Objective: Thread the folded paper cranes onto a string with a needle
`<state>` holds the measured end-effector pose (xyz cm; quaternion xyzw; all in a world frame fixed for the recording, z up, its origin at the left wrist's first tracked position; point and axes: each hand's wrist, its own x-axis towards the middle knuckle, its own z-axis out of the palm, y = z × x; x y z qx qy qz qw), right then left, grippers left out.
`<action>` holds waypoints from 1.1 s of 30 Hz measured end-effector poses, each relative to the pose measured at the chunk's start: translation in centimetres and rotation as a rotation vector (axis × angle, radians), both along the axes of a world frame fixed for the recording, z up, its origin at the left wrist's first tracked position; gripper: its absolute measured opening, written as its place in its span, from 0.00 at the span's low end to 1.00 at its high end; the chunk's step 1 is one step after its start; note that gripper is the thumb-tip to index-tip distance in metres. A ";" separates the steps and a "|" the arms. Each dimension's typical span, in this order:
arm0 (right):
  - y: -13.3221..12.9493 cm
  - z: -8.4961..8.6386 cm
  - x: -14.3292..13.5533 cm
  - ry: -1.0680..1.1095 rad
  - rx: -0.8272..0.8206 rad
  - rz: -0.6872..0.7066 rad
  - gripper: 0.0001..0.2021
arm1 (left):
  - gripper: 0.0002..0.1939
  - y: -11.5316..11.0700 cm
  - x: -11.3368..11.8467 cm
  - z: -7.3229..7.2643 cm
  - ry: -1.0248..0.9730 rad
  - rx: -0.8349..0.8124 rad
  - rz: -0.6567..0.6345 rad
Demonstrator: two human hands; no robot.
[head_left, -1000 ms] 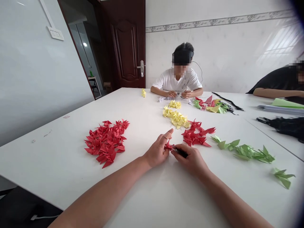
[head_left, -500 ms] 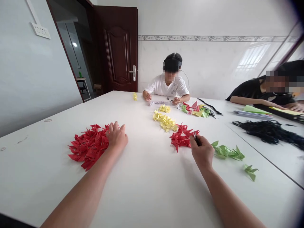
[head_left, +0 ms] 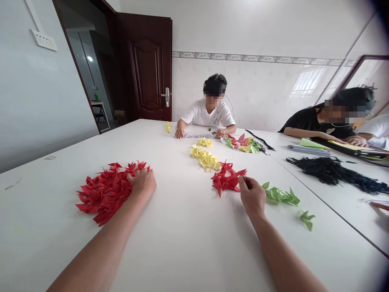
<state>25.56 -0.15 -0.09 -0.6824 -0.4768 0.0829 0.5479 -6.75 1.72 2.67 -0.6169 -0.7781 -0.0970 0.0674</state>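
At the right edge of a heap of red paper cranes (head_left: 106, 192), my left hand (head_left: 143, 183) has its fingers curled down, closed on a red crane mostly hidden by the hand. My right hand (head_left: 252, 194) is pinched shut on a thin, needle-like metal thing (head_left: 244, 178), of which only a small part shows. Just beyond its fingertips lies a smaller cluster of red paper cranes (head_left: 225, 180). Yellow paper cranes (head_left: 205, 157) run on behind that cluster. Light green paper cranes (head_left: 281, 195) lie right of my right hand.
Across the white table (head_left: 170, 243) a person in white (head_left: 209, 113) handles pale pieces near mixed-colour cranes (head_left: 247, 144). Black cords (head_left: 337, 170) and stacked paper (head_left: 308, 149) lie on the right, by a person in black (head_left: 310, 119). Another hand (head_left: 379, 206) shows at the right edge.
My left hand's fingers have gone from spread to curled at the edge of the red heap. My right hand still pinches near the red cluster. The view has shifted slightly right.
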 end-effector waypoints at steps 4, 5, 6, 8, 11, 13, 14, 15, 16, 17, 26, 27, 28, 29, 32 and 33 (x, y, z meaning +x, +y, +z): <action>0.0 -0.1 -0.2 0.001 0.020 -0.002 0.21 | 0.13 0.0 0.3 -0.2 -0.010 0.014 -0.069; 0.0 -0.1 -0.2 0.001 0.020 0.000 0.21 | 0.14 0.1 0.3 -0.3 -0.020 0.020 -0.085; 0.0 0.0 -0.3 0.001 0.019 0.003 0.20 | 0.15 0.2 0.4 -0.4 -0.031 0.033 -0.096; -0.1 0.1 -0.4 0.005 0.023 0.003 0.20 | 0.17 0.3 0.4 -0.4 -0.040 0.098 -0.098; -0.2 0.3 -0.6 0.009 0.026 -0.008 0.19 | 0.19 0.4 0.2 -0.2 -0.022 0.250 -0.045; -0.3 0.3 -0.7 0.008 0.019 -0.009 0.18 | 0.21 0.4 0.0 -0.1 -0.009 0.268 -0.005; -0.3 0.4 -0.7 0.005 0.014 -0.008 0.17 | 0.21 0.4 -0.2 -0.1 -0.009 0.238 0.011; -0.3 0.4 -0.7 0.002 0.011 -0.005 0.17 | 0.20 0.5 -0.4 -0.2 -0.011 0.191 0.018; -0.4 0.4 -0.7 -0.003 0.010 -0.001 0.17 | 0.18 0.5 -0.5 -0.3 -0.015 0.138 0.018; -0.4 0.3 -0.7 -0.006 0.012 0.001 0.16 | 0.16 0.5 -0.7 -0.3 -0.021 0.088 0.011; -1.0 0.9 -1.8 -0.051 0.087 0.027 0.15 | 0.11 0.3 0.6 -0.3 -0.021 0.091 -0.150; -1.1 0.9 -2.1 -0.068 0.103 0.032 0.15 | 0.11 0.1 1.1 -0.3 -0.035 0.118 -0.184; -1.3 1.0 -2.4 -0.084 0.122 0.041 0.15 | 0.12 -0.1 1.7 -0.3 -0.058 0.142 -0.233; -1.5 1.1 -2.8 -0.100 0.142 0.061 0.14 | 0.12 -0.4 2.3 -0.3 -0.093 0.159 -0.295; -2.2 1.3 -4.1 -0.159 0.160 0.205 0.15 | 0.12 -1.6 4.6 -0.5 -0.280 0.135 -0.531; -2.5 1.4 -4.6 -0.179 0.144 0.270 0.15 | 0.11 -2.0 5.3 -0.6 -0.358 0.107 -0.598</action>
